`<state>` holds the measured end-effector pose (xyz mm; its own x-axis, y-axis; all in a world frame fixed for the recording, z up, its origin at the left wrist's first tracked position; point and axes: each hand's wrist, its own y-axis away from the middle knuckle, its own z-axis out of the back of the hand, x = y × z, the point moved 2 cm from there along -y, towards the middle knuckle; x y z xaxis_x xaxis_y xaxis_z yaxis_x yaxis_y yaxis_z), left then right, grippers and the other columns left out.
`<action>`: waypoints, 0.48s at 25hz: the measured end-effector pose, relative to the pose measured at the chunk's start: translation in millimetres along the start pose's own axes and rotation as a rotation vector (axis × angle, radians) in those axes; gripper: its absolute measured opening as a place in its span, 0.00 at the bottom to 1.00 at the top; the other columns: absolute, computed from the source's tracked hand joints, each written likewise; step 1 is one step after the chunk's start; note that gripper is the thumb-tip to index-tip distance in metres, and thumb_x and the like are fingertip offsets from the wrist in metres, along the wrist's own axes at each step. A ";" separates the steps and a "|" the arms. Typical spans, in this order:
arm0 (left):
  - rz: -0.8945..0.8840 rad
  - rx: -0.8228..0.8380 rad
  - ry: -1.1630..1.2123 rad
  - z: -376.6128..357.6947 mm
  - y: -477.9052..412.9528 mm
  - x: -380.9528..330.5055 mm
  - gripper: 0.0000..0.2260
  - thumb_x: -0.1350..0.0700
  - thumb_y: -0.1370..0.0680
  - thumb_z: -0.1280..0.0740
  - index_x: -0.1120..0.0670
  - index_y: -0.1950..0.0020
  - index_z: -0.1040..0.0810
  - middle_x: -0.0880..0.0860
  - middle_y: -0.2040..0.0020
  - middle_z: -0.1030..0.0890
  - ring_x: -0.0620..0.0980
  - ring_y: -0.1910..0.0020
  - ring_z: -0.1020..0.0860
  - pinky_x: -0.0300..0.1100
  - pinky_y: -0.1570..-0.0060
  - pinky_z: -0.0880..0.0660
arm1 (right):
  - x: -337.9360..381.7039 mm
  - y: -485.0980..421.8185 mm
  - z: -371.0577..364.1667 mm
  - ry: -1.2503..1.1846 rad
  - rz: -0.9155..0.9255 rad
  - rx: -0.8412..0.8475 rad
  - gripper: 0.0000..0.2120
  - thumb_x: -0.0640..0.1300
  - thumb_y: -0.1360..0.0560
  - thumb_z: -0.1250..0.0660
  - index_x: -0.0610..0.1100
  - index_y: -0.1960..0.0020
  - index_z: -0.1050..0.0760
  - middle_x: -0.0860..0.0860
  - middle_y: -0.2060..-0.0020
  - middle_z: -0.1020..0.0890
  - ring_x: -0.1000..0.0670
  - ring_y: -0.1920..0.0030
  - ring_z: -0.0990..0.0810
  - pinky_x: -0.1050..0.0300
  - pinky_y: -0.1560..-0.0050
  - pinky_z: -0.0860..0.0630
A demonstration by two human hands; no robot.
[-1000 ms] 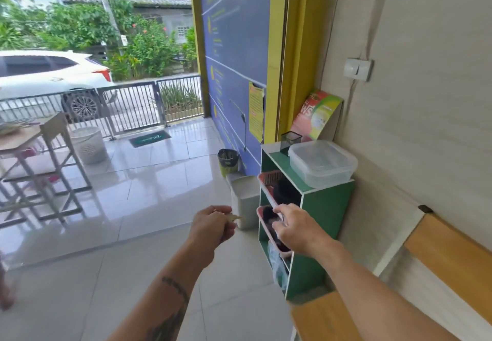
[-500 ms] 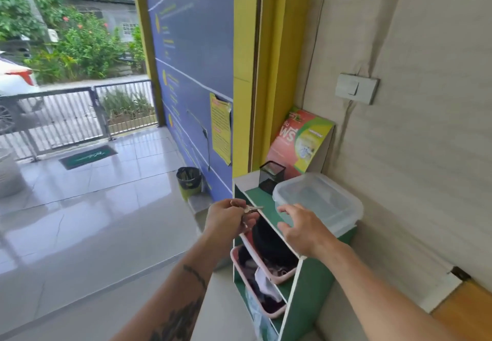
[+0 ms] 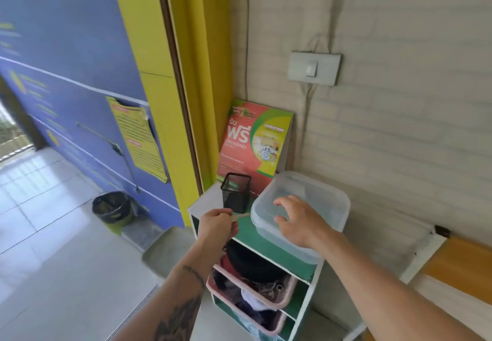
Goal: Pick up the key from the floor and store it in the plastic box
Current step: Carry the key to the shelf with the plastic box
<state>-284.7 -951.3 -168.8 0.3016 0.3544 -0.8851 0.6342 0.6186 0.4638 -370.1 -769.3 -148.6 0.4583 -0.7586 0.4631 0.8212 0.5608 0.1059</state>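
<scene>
While the left hand [image 3: 217, 223] pinches the key [image 3: 241, 216], the right hand [image 3: 298, 225] has now reached the plastic box [image 3: 319, 197], fingers [image 3: 283, 201] spread wide on its closed lid; opening comes next.

This looks like the covered front porch or entrance of a small shop or service place, open to the outdoors. The pale tiled floor [image 3: 53, 234] runs along a large blue signboard [image 3: 66, 61] with printed lines of text and a yellow paper notice [image 3: 138, 138] stuck to it, framed by a yellow pillar [image 3: 159, 47]. A small bin lined with a black bag [image 3: 113, 207] stands at its foot. In the corner, a green shelf unit [image 3: 266, 245] holds pink baskets [image 3: 253, 298] of odds and ends, a mesh pen holder [image 3: 236, 191], a clear plastic box [image 3: 319, 197] and a red-and-green promotional poster [image 3: 255, 143]. A light switch [image 3: 314, 68] sits on the brick-patterned wall [image 3: 399, 127].
</scene>
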 end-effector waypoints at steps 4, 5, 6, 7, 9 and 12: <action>0.041 -0.009 -0.160 -13.2 -42.7 7.9 0.11 0.66 0.27 0.42 0.60 0.54 0.20 0.59 0.66 0.22 0.57 0.65 0.22 0.49 0.56 0.20 | -2.9 -23.0 -5.8 0.073 -0.019 0.030 0.24 0.49 0.19 0.43 0.47 0.24 0.35 0.48 0.26 0.32 0.45 0.28 0.34 0.45 0.30 0.33; 0.045 -0.011 -0.208 -15.6 -49.7 8.4 0.11 0.65 0.27 0.41 0.58 0.56 0.20 0.59 0.67 0.22 0.57 0.65 0.22 0.50 0.56 0.20 | -1.8 -27.4 -6.9 0.086 -0.017 0.034 0.24 0.49 0.19 0.43 0.47 0.24 0.35 0.48 0.27 0.32 0.45 0.28 0.33 0.44 0.30 0.33; 0.048 -0.017 -0.252 -17.4 -55.6 8.7 0.10 0.64 0.28 0.41 0.58 0.57 0.20 0.59 0.67 0.22 0.57 0.65 0.22 0.51 0.55 0.19 | -0.2 -31.7 -8.8 0.100 -0.012 0.039 0.24 0.49 0.19 0.42 0.47 0.24 0.35 0.48 0.27 0.31 0.44 0.28 0.33 0.44 0.30 0.32; 0.048 -0.016 -0.291 -19.4 -62.7 10.4 0.10 0.64 0.28 0.40 0.58 0.56 0.19 0.59 0.66 0.21 0.58 0.64 0.22 0.51 0.53 0.19 | 1.3 -35.6 -10.7 0.117 -0.002 0.041 0.24 0.49 0.20 0.42 0.47 0.25 0.35 0.48 0.27 0.31 0.44 0.29 0.32 0.43 0.30 0.32; 0.037 0.021 -0.351 -26.2 -74.3 12.3 0.11 0.65 0.27 0.40 0.58 0.53 0.18 0.58 0.62 0.20 0.58 0.60 0.20 0.49 0.52 0.18 | 3.3 -43.0 -13.8 0.138 0.007 0.034 0.23 0.50 0.20 0.42 0.47 0.26 0.34 0.48 0.28 0.30 0.43 0.30 0.31 0.43 0.31 0.32; -0.045 0.156 -0.495 -35.3 -79.2 13.0 0.17 0.67 0.27 0.42 0.56 0.45 0.19 0.56 0.54 0.18 0.51 0.64 0.22 0.40 0.65 0.25 | 4.8 -45.6 -16.5 0.160 -0.018 0.022 0.23 0.50 0.20 0.41 0.47 0.26 0.34 0.48 0.28 0.30 0.43 0.31 0.31 0.42 0.32 0.31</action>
<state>-356.1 -970.9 -215.7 0.5485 -0.0673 -0.8334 0.7412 0.5004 0.4474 -399.8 -804.0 -165.7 0.4936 -0.8104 0.3154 0.8227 0.5528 0.1327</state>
